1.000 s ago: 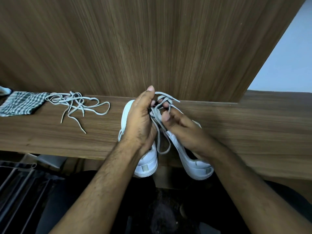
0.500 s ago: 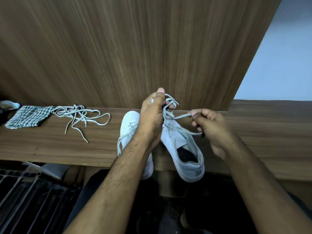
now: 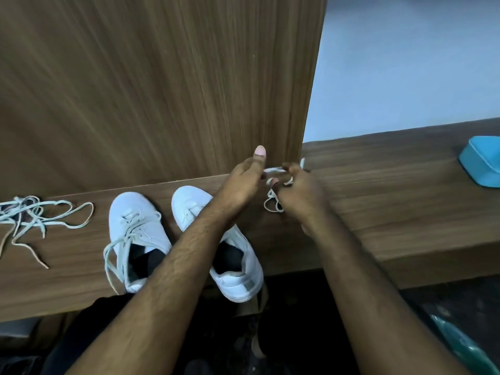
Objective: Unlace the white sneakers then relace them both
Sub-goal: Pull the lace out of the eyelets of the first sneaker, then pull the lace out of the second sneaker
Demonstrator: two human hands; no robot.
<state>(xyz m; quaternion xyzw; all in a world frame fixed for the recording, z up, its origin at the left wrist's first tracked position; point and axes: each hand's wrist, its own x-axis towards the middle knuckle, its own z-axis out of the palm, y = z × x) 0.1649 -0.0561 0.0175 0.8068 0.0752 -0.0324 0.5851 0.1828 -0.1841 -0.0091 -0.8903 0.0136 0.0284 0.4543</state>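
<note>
Two white sneakers lie side by side on the wooden shelf, toes pointing away from me. The left sneaker still carries a loose lace through its eyelets. The right sneaker shows almost no lace, and my left forearm crosses over it. To the right of the shoes, both hands hold a bunched white lace just above the shelf. My left hand pinches one end of it with the thumb raised. My right hand has its fingers curled round the rest, and loops hang below it.
Another loose lace lies tangled at the shelf's far left. A blue container sits at the right edge of the shelf. A tall wooden panel rises right behind the shoes, with a pale wall beside it. Dark floor lies below the shelf's front edge.
The lace has come out of the right sneaker. Both hands have carried it off the shoe to the right, over the bare shelf. My view has swung right too.
</note>
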